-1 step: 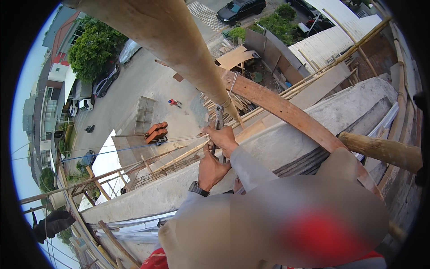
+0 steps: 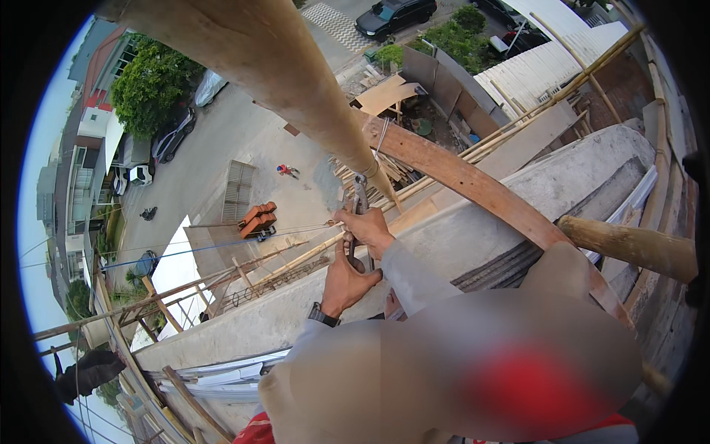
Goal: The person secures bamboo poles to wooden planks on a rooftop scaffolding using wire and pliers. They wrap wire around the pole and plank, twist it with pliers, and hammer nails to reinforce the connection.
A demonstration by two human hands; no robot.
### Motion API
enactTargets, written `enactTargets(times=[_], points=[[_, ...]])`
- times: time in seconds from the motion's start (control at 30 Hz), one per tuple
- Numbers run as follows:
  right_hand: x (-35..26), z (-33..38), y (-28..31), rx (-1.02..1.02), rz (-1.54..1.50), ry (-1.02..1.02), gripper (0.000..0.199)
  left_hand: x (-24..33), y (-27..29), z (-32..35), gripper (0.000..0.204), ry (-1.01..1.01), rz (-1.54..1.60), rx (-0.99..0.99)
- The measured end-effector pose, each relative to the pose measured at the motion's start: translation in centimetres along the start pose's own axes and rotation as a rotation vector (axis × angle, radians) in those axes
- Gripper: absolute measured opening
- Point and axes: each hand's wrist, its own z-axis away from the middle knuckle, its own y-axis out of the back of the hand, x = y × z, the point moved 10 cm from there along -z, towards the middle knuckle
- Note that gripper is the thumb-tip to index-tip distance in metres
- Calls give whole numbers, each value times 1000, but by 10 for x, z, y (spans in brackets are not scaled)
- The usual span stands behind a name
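My right hand (image 2: 370, 229) is closed around a grey metal hand tool (image 2: 360, 194) that looks like pincers, its rounded head pointing up toward the bamboo pole. Below it, my left hand (image 2: 346, 287), with a dark watch on the wrist, has its fingers and thumb about the tool's lower handles. Part of that grip is hidden. By my right fingertips a thin line (image 2: 299, 231) ends and stretches off to the left. Both hands are over the edge of a concrete ledge (image 2: 296, 296), beside the foot of a thick bamboo pole (image 2: 296, 81).
A curved brown plank (image 2: 466, 181) is tied near the pole and bends down to the right. Another bamboo pole (image 2: 629, 244) juts in at right. Far below lie a yard with orange blocks (image 2: 257, 220), a person (image 2: 287, 171) and parked cars. Bamboo scaffolding (image 2: 159, 300) stands at left.
My left hand has shifted slightly down and left, showing more of the tool's lower handles. My right hand keeps its hold in nearly the same place.
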Motion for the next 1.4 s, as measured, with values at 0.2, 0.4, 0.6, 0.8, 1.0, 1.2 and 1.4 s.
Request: enactTargets(times=[0.2,0.4,0.6,0.8,1.0,1.2,1.4], points=[[-3,12,-44,-763,-703,-212,28,3,-41,7,16,336,1180,-648],[-8,21,-46,-604,-830,-119,27,12,-19,14,23,453,985,-543],[-55,21,-91,-300,-1238,-136,28,74,89,15,10,724,864,-703],[-44,29,-84,-228,-1151,-324,15,54,80,7,12,685,671,-723],[-9,13,-21,107,-224,-162,23,31,33,1,51,-51,-345,131],[17,-3,-43,-176,-401,-213,23,-4,36,-8,67,13,-172,-66],[5,4,-57,-511,-685,-166,23,-3,-6,-9,36,281,947,-832]])
